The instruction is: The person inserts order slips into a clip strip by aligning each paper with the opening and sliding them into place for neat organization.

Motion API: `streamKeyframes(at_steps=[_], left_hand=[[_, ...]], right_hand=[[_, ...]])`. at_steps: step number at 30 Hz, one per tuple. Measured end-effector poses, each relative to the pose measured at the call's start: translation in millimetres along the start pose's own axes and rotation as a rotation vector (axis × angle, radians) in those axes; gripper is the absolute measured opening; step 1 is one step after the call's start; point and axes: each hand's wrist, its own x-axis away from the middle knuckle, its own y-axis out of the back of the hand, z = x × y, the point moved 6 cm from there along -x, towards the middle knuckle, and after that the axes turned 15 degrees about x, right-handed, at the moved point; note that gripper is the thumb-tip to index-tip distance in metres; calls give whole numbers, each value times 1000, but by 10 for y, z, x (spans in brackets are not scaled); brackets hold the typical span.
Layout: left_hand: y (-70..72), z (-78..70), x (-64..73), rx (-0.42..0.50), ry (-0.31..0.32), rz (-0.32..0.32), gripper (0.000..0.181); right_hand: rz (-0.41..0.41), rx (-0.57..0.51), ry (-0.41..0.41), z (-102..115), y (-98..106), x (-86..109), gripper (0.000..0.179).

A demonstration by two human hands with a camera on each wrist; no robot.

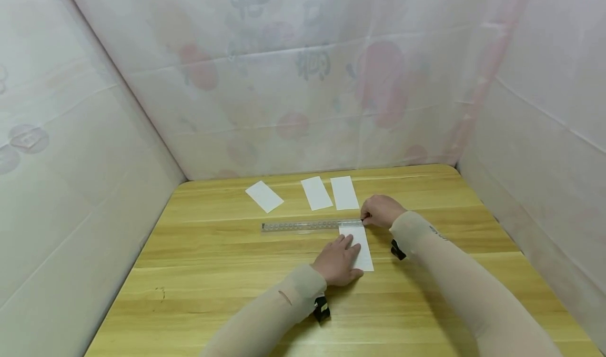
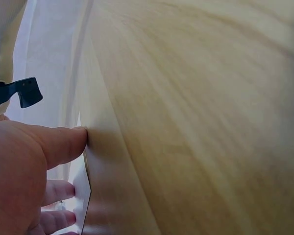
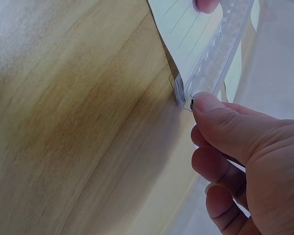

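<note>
A clear plastic ruler-like strip (image 1: pixel 298 226) with a row of round marks lies crosswise on the table. Its right end overlaps the top of a small white paper sheet (image 1: pixel 366 257); thin printed lines show on that sheet (image 3: pixel 179 24) in the right wrist view. My left hand (image 1: pixel 337 262) presses the sheet with spread fingers, thumb toward its lower edge. At the strip's right end, my right hand (image 1: pixel 382 211) pinches the tip, where a small dark bit shows beside the thumb (image 3: pixel 210 104). The fingertips behind the strip are partly hidden.
Three more white sheets lie beyond the strip: one tilted at the left (image 1: pixel 264 196), one in the middle (image 1: pixel 316 193), one at the right (image 1: pixel 344 192). The wooden table (image 1: pixel 213 273) meets pale cloth walls (image 1: pixel 293 83) at the back and sides.
</note>
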Motion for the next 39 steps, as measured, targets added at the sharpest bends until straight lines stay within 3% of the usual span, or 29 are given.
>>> streamKeyframes(at_steps=[5, 9, 12, 17, 21, 25, 29, 35, 39], left_hand=[[65, 51, 29, 63, -3, -17, 71], [287, 254, 81, 123, -19, -83, 69], [531, 571, 184, 184, 14, -153, 62], [866, 1276, 448, 328, 143, -282, 53], [988, 1797, 652, 448, 234, -404, 48], [974, 2153, 803, 605, 316, -476, 42], [908, 2285, 858, 672, 334, -506, 38], [873, 2265, 829, 663, 262, -537, 29], [823, 2278, 835, 670, 281, -554, 21]], right_hand=[[1, -11, -5, 14, -2, -5, 3], [-3, -29, -10, 37, -6, -19, 3], [-10, -42, -12, 56, -9, -23, 3], [-28, -55, -3, 43, -23, 12, 5], [-40, -87, -17, -7, -33, 71, 7], [-43, -120, -37, -47, -49, 116, 6], [-45, -136, -46, -58, -75, 129, 6], [-65, -129, -63, -67, -117, 109, 6], [-72, -139, -45, -36, -122, 124, 7]])
